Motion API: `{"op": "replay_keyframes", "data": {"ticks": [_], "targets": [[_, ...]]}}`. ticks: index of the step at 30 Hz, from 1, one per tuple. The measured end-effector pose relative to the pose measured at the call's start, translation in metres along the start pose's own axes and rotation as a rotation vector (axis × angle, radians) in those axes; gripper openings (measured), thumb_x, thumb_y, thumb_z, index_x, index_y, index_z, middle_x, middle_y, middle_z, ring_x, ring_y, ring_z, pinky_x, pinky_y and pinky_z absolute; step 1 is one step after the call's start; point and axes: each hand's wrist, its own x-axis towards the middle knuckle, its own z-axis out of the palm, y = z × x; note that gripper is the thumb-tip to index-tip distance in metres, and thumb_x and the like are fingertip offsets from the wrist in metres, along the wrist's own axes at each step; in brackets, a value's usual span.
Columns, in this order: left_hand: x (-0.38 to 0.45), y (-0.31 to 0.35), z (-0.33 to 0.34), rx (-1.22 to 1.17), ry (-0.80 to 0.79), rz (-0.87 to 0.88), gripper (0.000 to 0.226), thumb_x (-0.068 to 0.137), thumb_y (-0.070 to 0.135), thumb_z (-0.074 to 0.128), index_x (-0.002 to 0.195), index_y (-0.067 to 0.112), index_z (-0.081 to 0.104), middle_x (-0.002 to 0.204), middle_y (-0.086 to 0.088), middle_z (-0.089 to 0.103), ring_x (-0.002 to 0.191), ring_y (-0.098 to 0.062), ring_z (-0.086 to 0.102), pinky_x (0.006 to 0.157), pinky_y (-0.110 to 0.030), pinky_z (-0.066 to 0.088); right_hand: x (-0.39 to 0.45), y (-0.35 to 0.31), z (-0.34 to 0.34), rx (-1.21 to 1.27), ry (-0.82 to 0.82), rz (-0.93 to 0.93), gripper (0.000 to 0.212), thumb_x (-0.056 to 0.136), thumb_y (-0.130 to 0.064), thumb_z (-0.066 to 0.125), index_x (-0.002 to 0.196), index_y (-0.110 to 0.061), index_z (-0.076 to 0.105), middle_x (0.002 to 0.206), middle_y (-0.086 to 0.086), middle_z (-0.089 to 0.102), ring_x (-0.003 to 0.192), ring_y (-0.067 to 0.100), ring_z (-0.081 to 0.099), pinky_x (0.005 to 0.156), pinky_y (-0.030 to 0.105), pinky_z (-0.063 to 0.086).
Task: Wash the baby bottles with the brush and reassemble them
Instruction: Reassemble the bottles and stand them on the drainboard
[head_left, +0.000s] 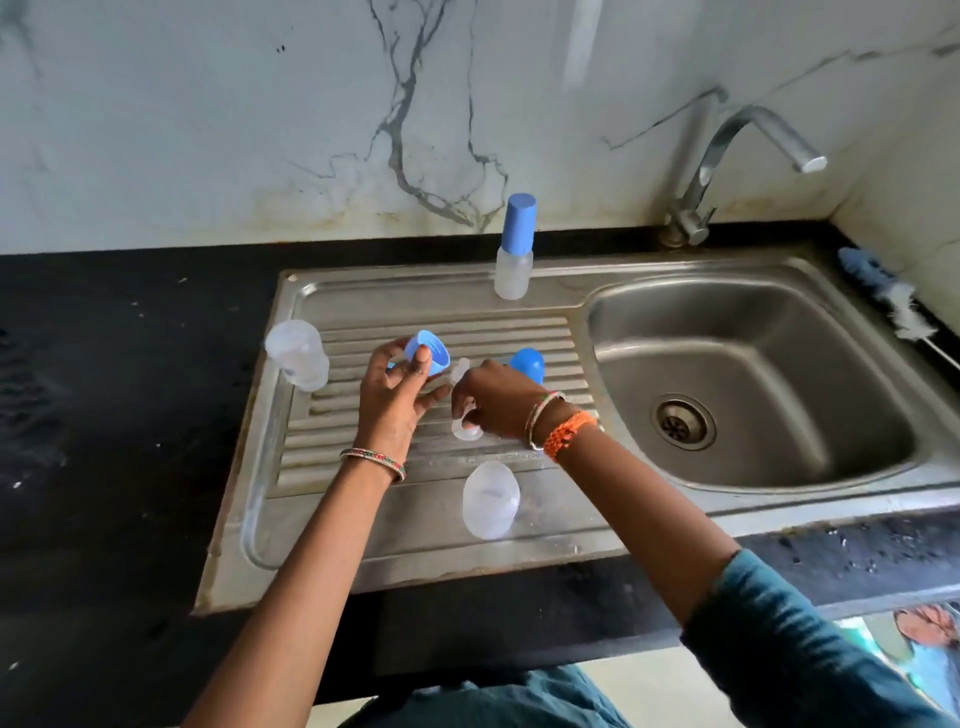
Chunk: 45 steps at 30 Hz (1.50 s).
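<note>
Mid-frame, the left hand (395, 387) is pinching a blue collar ring (427, 352) at its fingertips — the right hand (491, 397) is gripping a clear teat (461, 397) just beside it.

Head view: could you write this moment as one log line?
left hand: holds blue plastic collar ring | right hand: pinches clear silicone teat | place: ribbed steel drainboard
</note>
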Motion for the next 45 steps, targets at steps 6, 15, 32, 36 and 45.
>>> {"op": "replay_keyframes", "data": {"ticks": [6,15,32,36,45], "targets": [[0.011,0.007,0.032,0.084,-0.111,0.005,0.01,0.093,0.013,0.052,0.095,0.023,0.053,0.084,0.0,0.065,0.079,-0.017,0.06,0.057,-0.025,0.055,-0.075,0.038,-0.116,0.974,0.187,-0.059,0.017,0.071,-0.004,0.073,0.085,-0.013,0.076,0.074,0.006,0.072,0.06,0.004,0.065,0.064,0.017,0.055],[0.018,-0.009,0.124,0.229,-0.376,-0.035,0.012,0.092,0.015,0.056,0.098,0.025,0.052,0.088,-0.001,0.064,0.09,-0.022,0.063,0.061,-0.026,0.055,-0.106,0.166,-0.04,0.424,0.565,1.296,0.029,0.084,-0.018,0.066,0.103,0.005,0.066,0.108,0.026,0.065,0.105,0.039,0.061,0.085,0.039,0.048],[-0.005,-0.016,0.139,0.17,-0.364,-0.286,0.008,0.094,0.028,0.052,0.086,0.028,0.055,0.088,-0.003,0.061,0.084,-0.02,0.059,0.056,-0.024,0.05,-0.114,0.1,-0.083,1.95,0.932,0.464,0.019,0.097,-0.007,0.048,0.081,0.002,0.054,0.059,0.013,0.067,0.055,0.018,0.068,0.057,0.025,0.058],[-0.016,-0.005,0.134,0.183,-0.385,-0.271,0.009,0.094,0.029,0.052,0.087,0.025,0.056,0.084,-0.001,0.061,0.076,-0.017,0.061,0.05,-0.022,0.05,-0.106,0.077,-0.081,1.998,0.885,0.325,0.008,0.094,0.001,0.05,0.089,0.002,0.056,0.084,0.014,0.064,0.076,0.021,0.068,0.075,0.027,0.059],[-0.037,0.011,0.101,0.028,-0.442,-0.312,0.017,0.097,0.027,0.048,0.09,0.017,0.059,0.084,-0.006,0.065,0.067,-0.016,0.066,0.064,-0.027,0.055,-0.116,0.016,-0.073,1.439,0.946,0.276,0.011,0.088,0.0,0.061,0.091,-0.009,0.066,0.083,0.007,0.067,0.077,0.015,0.06,0.07,0.022,0.052]]}}
